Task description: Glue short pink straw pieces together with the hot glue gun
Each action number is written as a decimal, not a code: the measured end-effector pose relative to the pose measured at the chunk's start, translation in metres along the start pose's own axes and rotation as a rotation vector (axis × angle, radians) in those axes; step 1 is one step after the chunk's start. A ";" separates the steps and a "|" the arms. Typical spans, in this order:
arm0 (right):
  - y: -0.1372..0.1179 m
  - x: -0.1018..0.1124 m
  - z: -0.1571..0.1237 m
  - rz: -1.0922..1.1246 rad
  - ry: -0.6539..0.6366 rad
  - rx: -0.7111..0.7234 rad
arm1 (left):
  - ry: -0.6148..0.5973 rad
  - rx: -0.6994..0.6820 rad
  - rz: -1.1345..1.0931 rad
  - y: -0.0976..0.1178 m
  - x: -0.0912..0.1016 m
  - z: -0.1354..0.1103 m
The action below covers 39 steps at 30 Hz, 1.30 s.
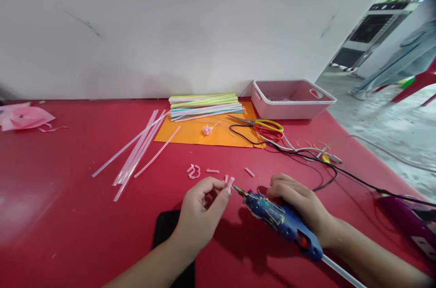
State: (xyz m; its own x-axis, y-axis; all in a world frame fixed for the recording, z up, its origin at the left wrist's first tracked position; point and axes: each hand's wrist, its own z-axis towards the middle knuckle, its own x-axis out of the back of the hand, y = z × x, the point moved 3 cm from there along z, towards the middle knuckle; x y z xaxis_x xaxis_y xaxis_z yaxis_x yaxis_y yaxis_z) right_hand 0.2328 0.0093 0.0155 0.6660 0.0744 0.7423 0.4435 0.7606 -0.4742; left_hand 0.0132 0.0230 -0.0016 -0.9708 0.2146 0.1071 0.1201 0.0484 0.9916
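Note:
Between thumb and fingertips, my left hand (206, 208) pinches short pink straw pieces (230, 182). My right hand (301, 201) is closed round the grip of a blue hot glue gun (284, 222), which is mostly hidden behind the gun's body. The metal nozzle (239, 191) points left, its tip right by the pink pieces; whether they touch I cannot tell. A white glue stick (340, 271) sticks out of the gun's rear. Beyond my hands lie small pink cut pieces (213, 171) and a curled pink piece (194, 172).
Long pink straws (139, 149) lie on the red table (85, 238). An orange sheet (185, 136) bears a straw bundle (204, 105), a small pink flower (207, 130) and scissors (267, 128). Behind are a pink basket (289, 110) and cables (306, 156). A black phone-like object (166, 226) lies under my left arm.

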 end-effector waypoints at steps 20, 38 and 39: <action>0.010 -0.005 -0.009 0.025 -0.038 -0.040 | -0.026 -0.179 0.001 -0.001 -0.002 -0.005; 0.010 -0.003 -0.012 -0.018 -0.020 -0.008 | -0.014 -0.261 0.023 -0.001 -0.001 -0.005; 0.010 -0.002 -0.012 -0.022 -0.016 -0.004 | -0.014 -0.263 0.023 -0.001 -0.001 -0.005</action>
State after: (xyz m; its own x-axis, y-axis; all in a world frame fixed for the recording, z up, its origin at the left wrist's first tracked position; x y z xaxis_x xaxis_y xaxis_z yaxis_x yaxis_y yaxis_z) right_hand 0.2426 0.0089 0.0036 0.6462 0.0677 0.7602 0.4605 0.7597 -0.4591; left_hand 0.0128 0.0178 -0.0023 -0.9654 0.2259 0.1304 0.0821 -0.2111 0.9740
